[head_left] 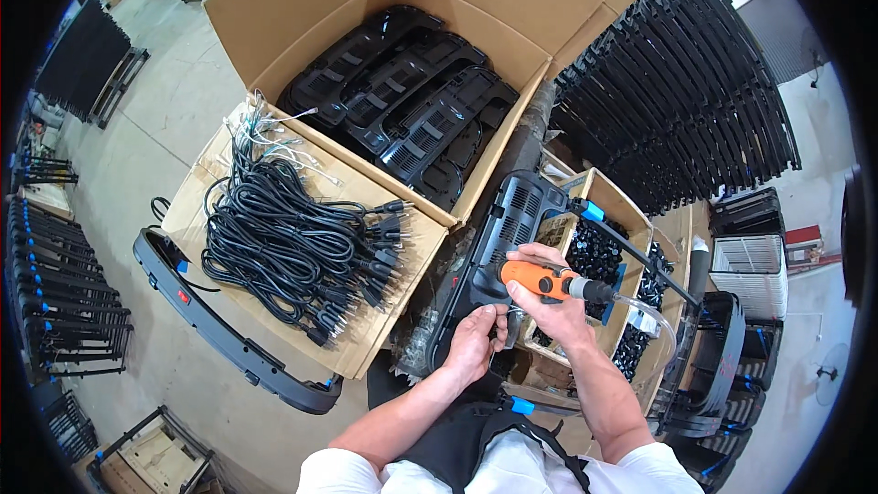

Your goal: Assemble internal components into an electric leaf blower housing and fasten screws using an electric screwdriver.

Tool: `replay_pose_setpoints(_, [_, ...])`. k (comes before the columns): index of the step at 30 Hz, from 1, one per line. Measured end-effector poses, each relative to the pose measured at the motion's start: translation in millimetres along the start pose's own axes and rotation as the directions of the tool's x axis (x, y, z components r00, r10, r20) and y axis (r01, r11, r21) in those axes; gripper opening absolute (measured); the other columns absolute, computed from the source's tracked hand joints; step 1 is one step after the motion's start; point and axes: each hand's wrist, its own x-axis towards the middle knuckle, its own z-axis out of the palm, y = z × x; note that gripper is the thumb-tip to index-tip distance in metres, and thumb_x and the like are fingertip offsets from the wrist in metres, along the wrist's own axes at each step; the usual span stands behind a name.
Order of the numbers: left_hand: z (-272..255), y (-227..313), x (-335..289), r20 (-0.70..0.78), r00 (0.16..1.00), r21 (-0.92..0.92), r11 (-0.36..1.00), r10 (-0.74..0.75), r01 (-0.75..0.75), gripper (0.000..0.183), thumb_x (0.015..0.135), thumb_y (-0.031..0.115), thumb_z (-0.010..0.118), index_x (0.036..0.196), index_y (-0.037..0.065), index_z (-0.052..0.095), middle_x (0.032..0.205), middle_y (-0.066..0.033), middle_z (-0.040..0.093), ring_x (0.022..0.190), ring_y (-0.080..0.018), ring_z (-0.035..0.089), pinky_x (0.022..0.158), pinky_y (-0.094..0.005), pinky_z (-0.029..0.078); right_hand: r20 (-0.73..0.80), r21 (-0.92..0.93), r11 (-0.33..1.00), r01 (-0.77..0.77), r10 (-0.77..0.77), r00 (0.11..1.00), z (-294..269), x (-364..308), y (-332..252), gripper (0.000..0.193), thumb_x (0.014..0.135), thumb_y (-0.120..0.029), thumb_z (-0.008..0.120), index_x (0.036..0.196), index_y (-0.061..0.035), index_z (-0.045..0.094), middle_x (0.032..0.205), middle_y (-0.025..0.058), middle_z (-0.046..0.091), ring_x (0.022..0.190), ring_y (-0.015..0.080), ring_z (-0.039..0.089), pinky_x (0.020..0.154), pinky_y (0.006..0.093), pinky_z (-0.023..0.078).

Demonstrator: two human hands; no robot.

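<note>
My right hand is wrapped round an orange power screwdriver with a grey and black end and a clear hose curving off it. The tool is above a long black plastic housing with vent slots; its tip is hidden. Close by, my left hand has its fingers curled and pinched at the housing's near part. A thin shiny bit shows by those fingertips, too small to name.
A large cardboard box holds several black housings. Bundled black power cords lie on cardboard at left, beside a curved black part. Right of my hands is a wooden bin of small black parts; stacked black frames stand behind.
</note>
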Motion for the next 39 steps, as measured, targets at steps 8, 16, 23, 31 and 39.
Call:
replay_pose_setpoints(8, [3.0,2.3,-1.5,0.023,1.0,-0.006,1.0,0.018,-0.018,0.028,0.115,0.028,0.048,0.12,0.006,0.065,0.088,0.0018,0.061,0.071,-0.0083,0.057,0.059,-0.0239,0.045,0.086,-0.173,0.98,0.099,-0.086,0.993,2.9,7.3,3.3,0.054,0.086,-0.003,0.081,0.136,-0.0017,0.058,0.128,0.0131,0.072,0.12,0.0221,0.069,0.107,0.0375,0.055])
replay_pose_setpoints(16, [-1.3,-1.2,1.8,0.041,0.999,0.008,1.0,0.015,-0.015,0.026,0.115,0.028,0.049,0.116,0.007,0.065,0.083,0.0039,0.059,0.066,-0.0064,0.051,0.057,-0.0227,0.041,0.141,-0.233,0.966,0.108,-0.076,0.987,6.8,16.3,-13.1,0.05,0.085,-0.006,0.081,0.131,-0.0016,0.063,0.123,0.0119,0.074,0.115,0.0212,0.071,0.104,0.0363,0.056])
replay_pose_setpoints(23, [-1.3,-0.2,3.6,0.038,0.999,0.024,1.0,0.012,-0.013,0.026,0.115,0.027,0.05,0.114,0.007,0.066,0.081,0.005,0.057,0.065,-0.0049,0.049,0.054,-0.0228,0.039,0.232,-0.292,0.941,0.169,-0.102,0.967,10.7,26.2,-19.2,0.05,0.082,-0.007,0.082,0.129,-0.0045,0.064,0.119,0.0081,0.075,0.112,0.0197,0.073,0.102,0.0338,0.057])
replay_pose_setpoints(31, [-5.2,2.1,0.6,0.057,0.998,0.06,0.998,-0.005,0.001,0.022,0.114,0.028,0.052,0.109,0.011,0.065,0.084,0.0049,0.056,0.068,-0.0066,0.049,0.058,-0.0231,0.039,0.257,-0.348,0.911,0.222,-0.135,0.957,8.3,30.1,-19.2,0.051,0.083,-0.011,0.082,0.131,-0.0088,0.065,0.116,0.0086,0.076,0.106,0.021,0.075,0.096,0.0329,0.059])
replay_pose_setpoints(39, [-6.0,2.5,2.8,0.072,0.997,0.105,0.994,-0.021,0.013,0.021,0.114,0.025,0.051,0.118,0.01,0.064,0.085,0.0048,0.056,0.068,-0.0061,0.049,0.057,-0.0225,0.037,0.278,-0.305,0.924,0.229,-0.144,0.95,5.1,35.0,-15.5,0.051,0.084,-0.012,0.082,0.131,-0.0074,0.065,0.117,0.0095,0.076,0.109,0.0221,0.075,0.097,0.0341,0.058])
